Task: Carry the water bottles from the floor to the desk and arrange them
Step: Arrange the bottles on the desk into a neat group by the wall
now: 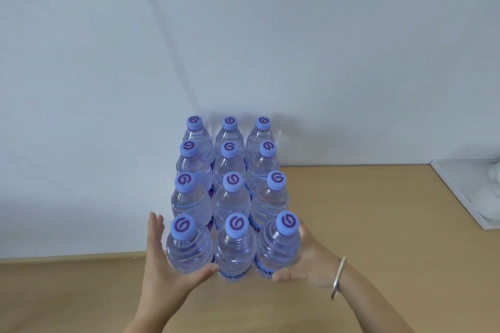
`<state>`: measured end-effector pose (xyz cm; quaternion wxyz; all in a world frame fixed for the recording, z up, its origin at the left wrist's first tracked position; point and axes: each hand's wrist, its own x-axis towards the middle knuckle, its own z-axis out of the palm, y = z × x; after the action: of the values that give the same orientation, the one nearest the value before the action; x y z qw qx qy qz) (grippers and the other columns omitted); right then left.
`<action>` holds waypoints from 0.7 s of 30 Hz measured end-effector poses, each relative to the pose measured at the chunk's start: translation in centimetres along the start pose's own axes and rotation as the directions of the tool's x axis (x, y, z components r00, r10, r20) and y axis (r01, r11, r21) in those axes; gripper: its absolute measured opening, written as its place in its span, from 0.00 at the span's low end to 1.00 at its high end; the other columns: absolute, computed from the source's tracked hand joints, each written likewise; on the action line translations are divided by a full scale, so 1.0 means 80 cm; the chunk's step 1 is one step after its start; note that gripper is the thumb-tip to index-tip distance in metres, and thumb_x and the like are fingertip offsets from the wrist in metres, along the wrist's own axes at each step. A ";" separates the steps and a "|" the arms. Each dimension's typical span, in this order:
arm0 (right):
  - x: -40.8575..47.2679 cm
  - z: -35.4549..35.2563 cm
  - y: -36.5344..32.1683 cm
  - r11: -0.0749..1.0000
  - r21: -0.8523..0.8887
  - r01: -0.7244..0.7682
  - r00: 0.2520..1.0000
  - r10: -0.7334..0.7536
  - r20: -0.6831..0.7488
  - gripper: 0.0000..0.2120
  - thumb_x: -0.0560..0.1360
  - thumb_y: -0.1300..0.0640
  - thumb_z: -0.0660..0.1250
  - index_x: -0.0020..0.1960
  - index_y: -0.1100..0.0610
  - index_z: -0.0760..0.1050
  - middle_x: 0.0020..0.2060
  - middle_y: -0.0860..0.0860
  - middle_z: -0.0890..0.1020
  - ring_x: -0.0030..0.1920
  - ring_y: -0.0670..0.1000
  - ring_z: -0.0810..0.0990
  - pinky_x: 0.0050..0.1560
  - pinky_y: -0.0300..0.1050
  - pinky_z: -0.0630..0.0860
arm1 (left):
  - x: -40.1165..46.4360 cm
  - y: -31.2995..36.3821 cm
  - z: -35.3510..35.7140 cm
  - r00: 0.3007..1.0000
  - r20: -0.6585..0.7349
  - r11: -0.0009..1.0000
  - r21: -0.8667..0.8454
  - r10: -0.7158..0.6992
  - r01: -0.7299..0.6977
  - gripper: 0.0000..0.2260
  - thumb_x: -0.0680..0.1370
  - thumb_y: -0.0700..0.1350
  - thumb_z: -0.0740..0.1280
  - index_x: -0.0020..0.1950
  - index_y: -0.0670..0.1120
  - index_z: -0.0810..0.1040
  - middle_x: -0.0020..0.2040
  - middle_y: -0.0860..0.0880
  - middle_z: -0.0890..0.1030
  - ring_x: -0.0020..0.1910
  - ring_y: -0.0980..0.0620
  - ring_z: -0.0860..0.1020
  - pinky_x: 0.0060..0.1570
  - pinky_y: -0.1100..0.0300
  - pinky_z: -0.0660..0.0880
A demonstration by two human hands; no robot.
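Twelve water bottles (232,194) stand upright on the counter (365,224) in a block three wide, four deep, purple caps up, back row near the wall (108,62). Left hand (162,259) flat against the 9 o'clock side of the front row, fingers straight. Right hand (308,259) flat against the 3 o'clock side, bracelet (338,277) on its wrist. White tray (457,192) at 3 o'clock, well apart.

Pale bluish-white wall (243,35) behind; light wooden desk (378,224); white tray (460,186) at right edge.
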<state>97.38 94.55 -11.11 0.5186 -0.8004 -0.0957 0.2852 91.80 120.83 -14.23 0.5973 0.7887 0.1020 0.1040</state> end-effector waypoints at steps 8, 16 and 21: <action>0.000 -0.006 -0.038 0.991 -0.075 0.108 0.990 -0.115 -0.087 0.64 0.56 0.55 0.81 0.75 0.42 0.38 0.67 0.27 0.61 0.67 0.32 0.65 0.66 0.36 0.68 | 0.003 0.053 0.023 0.853 0.001 0.745 0.487 0.522 -0.456 0.50 0.63 0.76 0.61 0.77 0.56 0.44 0.78 0.46 0.49 0.72 0.40 0.58 0.63 0.39 0.65; -0.003 -0.002 -0.050 0.962 -0.114 0.249 0.960 -0.261 -0.100 0.57 0.60 0.67 0.76 0.70 0.31 0.46 0.63 0.38 0.75 0.61 0.43 0.77 0.59 0.46 0.76 | 0.000 0.051 0.028 0.907 0.003 0.801 0.469 0.421 -0.373 0.53 0.57 0.70 0.67 0.76 0.59 0.46 0.76 0.43 0.53 0.72 0.42 0.57 0.57 0.37 0.72; -0.009 0.003 -0.059 0.962 -0.153 0.225 0.966 -0.241 -0.096 0.57 0.59 0.65 0.77 0.72 0.34 0.48 0.64 0.41 0.74 0.62 0.46 0.76 0.60 0.51 0.76 | -0.005 0.048 0.028 0.910 0.015 0.775 0.518 0.415 -0.362 0.58 0.55 0.68 0.75 0.76 0.60 0.44 0.77 0.53 0.39 0.73 0.40 0.54 0.61 0.34 0.67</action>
<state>97.36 96.51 -6.76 0.4954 -0.8330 -0.1797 0.1684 92.17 117.63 -11.11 0.3267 0.9157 -0.0095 0.2339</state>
